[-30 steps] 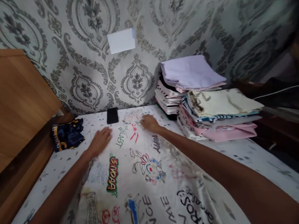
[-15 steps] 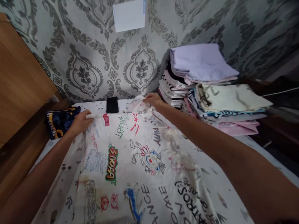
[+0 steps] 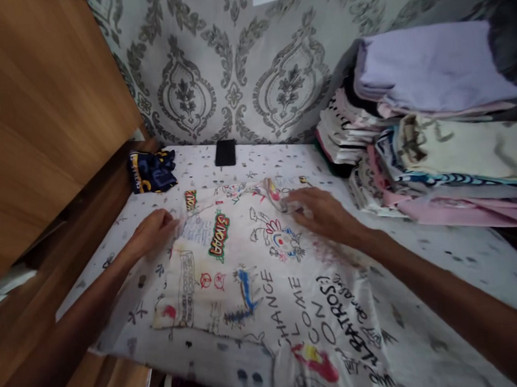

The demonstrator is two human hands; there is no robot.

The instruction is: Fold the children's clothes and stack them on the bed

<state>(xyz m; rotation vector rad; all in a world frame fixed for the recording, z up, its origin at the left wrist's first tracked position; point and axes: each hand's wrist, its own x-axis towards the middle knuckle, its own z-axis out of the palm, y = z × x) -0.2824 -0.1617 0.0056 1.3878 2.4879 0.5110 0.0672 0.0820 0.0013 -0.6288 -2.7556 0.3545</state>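
A white cloth garment (image 3: 241,260) covered in coloured drawings and lettering lies spread on the patterned white surface, its far part folded over towards me. At its left far edge, my left hand (image 3: 156,230) has its fingers closed together on the cloth. My right hand (image 3: 316,210) is at the far right part of the garment, its fingers apart and touching or just above a bunched fold. Some wrinkles run along the garment's right side, and its near edge hangs close to the surface's front.
Folded clothes (image 3: 432,72) are stacked at the right, lilac on top, beside a second pile with a cream cloth (image 3: 478,143). A black flat object (image 3: 225,153) and a dark blue bundle (image 3: 153,171) lie at the back. Wooden furniture (image 3: 45,103) borders the left.
The garment's far edge has come towards me and folded over. Both hands have moved nearer, and my right hand's fingers have spread. The camera view has shifted left and down.
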